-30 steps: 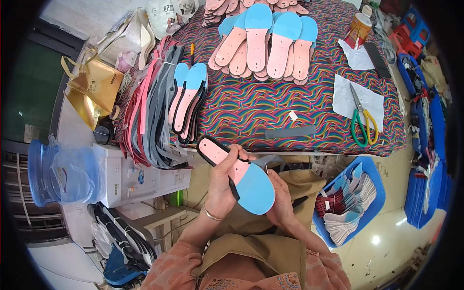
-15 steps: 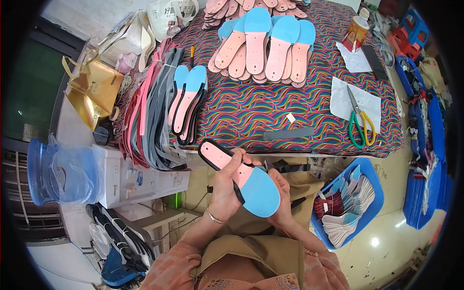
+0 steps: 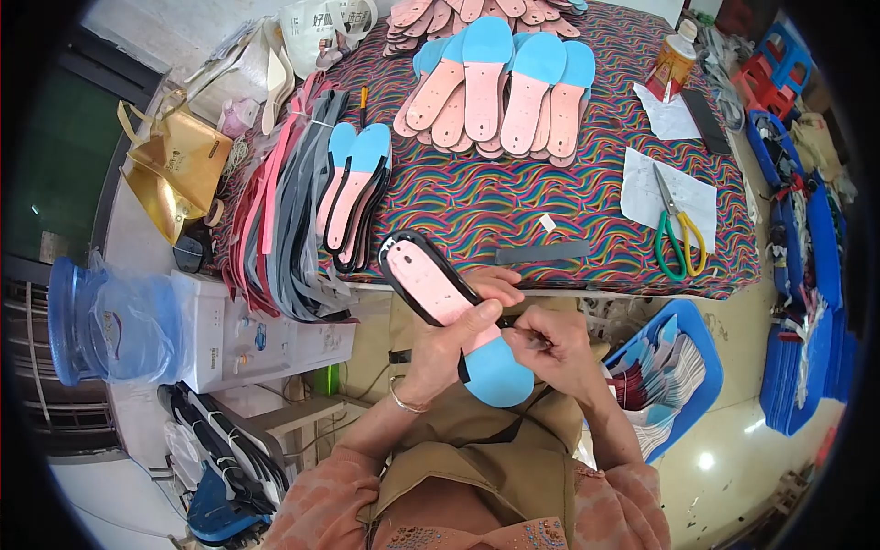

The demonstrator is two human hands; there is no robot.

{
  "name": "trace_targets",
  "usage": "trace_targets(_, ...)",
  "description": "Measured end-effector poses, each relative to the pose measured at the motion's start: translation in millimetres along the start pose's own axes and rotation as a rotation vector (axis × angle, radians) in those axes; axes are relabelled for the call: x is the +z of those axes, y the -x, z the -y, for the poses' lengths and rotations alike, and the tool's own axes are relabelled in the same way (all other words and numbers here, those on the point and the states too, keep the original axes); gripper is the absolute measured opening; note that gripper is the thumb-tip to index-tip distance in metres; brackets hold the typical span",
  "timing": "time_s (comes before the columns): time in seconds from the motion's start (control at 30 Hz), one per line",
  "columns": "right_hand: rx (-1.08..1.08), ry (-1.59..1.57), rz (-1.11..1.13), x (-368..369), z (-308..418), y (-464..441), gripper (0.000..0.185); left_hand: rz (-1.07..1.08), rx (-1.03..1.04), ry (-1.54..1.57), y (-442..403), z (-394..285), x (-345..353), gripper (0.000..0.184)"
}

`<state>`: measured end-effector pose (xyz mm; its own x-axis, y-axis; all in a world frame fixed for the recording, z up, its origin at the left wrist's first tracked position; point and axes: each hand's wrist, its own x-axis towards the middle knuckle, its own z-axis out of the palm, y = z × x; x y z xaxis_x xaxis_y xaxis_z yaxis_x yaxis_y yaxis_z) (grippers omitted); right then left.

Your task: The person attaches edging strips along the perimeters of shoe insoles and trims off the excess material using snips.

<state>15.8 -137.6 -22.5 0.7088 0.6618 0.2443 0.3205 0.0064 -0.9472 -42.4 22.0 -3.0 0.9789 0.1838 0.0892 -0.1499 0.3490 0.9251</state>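
A pink and blue insole (image 3: pixel 426 280) with a black strip round its pink end is held over my lap, the blue end toward me. My left hand (image 3: pixel 449 344) grips its middle, thumb on top. At the insole's right edge my right hand (image 3: pixel 550 341) is closed, fingers pinched by the end of the black strip; a small dark item shows in them, too hidden to name. On the table, black-edged insoles (image 3: pixel 353 197) lie beside grey and red strips (image 3: pixel 298 202). Pink and blue insoles (image 3: pixel 481 92) without edging are fanned out farther back.
Green and yellow scissors (image 3: pixel 676 225) lie on white paper on the patterned table (image 3: pixel 440 202). A grey strip (image 3: pixel 541 252) is near the front edge. A bottle (image 3: pixel 674 62) stands at the back right. A blue basket (image 3: pixel 701 394) of insoles is right of my lap.
My right hand has come up and over the insole's right edge, its fingers now bunched. The insole's pink end has risen, and my left fingers stretch out beneath it.
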Motion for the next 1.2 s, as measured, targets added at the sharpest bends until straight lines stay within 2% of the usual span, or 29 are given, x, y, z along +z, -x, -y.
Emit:
trace_targets(0.13, 0.041, 0.085, 0.061, -1, -8, 0, 0.018, 0.014, -0.014, -0.026, -4, 5, 7, 0.012)
trace_targets(0.23, 0.037, 0.008, -0.072, 11, -4, 3, 0.016, 0.029, 0.016, -0.057, -8, -2, 5, 0.011)
trace_targets(0.3, 0.194, -0.196, -0.094, 19, -7, 12, 0.014, 0.056, 0.05, -0.054, -10, -3, 3, 0.012)
trace_targets(0.33, 0.196, -0.196, -0.095, 25, -9, 17, 0.014, 0.081, 0.081, -0.047, -12, -3, 2, 0.012)
trace_targets(0.4, 0.295, -0.798, -0.253, 38, -13, 26, 0.018, 0.116, 0.116, -0.006, -18, 0, -2, 0.014)
trace_targets(0.43, 0.297, -0.797, -0.255, 38, -10, 25, 0.018, 0.149, 0.156, 0.032, -21, 2, -5, 0.016)
trace_targets(0.5, 0.684, -1.336, -0.318, 37, -2, 21, 0.026, 0.226, 0.196, 0.054, -28, 5, -8, 0.018)
trace_targets(0.53, 0.682, -1.338, -0.317, 39, -3, 21, 0.026, 0.3, 0.239, 0.076, -30, 6, -9, 0.021)
trace_targets(0.6, 0.544, -1.394, -0.148, 44, -10, 24, 0.028, 0.324, 0.256, 0.097, -32, 9, -10, 0.021)
trace_targets(0.7, 0.607, -1.483, -0.141, 52, -19, 28, 0.027, 0.309, 0.272, 0.096, -31, 7, -8, 0.022)
trace_targets(0.8, 0.68, -1.561, -0.129, 55, -28, 32, 0.023, 0.245, 0.184, 0.123, -28, 5, -2, 0.019)
trace_targets(0.87, 0.695, -1.595, -0.118, 57, -23, 30, 0.021, 0.188, 0.103, 0.305, -22, 8, 0, 0.019)
trace_targets(0.9, 0.853, -1.533, -0.206, 57, -10, 23, 0.018, 0.187, 0.104, 0.305, -21, 7, 0, 0.019)
trace_targets(0.93, 1.007, -1.459, -0.289, 56, -3, 18, 0.016, 0.175, 0.018, 0.277, -21, 6, 0, 0.018)
trace_targets(0.97, 1.003, -1.453, -0.281, 54, -3, 15, 0.016, 0.162, -0.065, 0.248, -21, 4, -1, 0.019)
trace_targets(1.03, 0.772, -1.269, -0.422, 47, -5, 11, 0.012, 0.096, -0.121, 0.192, -19, -9, 4, 0.02)
trace_targets(1.07, 0.768, -1.264, -0.412, 37, -22, 14, 0.012, 0.034, -0.184, 0.14, -19, -14, 6, 0.023)
trace_targets(1.13, 0.322, -1.261, -0.21, 11, -71, 21, 0.016, 0.096, -0.293, 0.106, -18, -13, 2, 0.022)
trace_targets(1.17, 0.318, -1.254, -0.209, 3, -66, 13, 0.016, 0.134, -0.329, 0.084, -15, -10, 3, 0.02)
trace_targets(1.2, 0.318, -0.975, -0.204, -10, -55, 0, 0.02, 0.178, -0.368, 0.063, -12, -5, 4, 0.019)
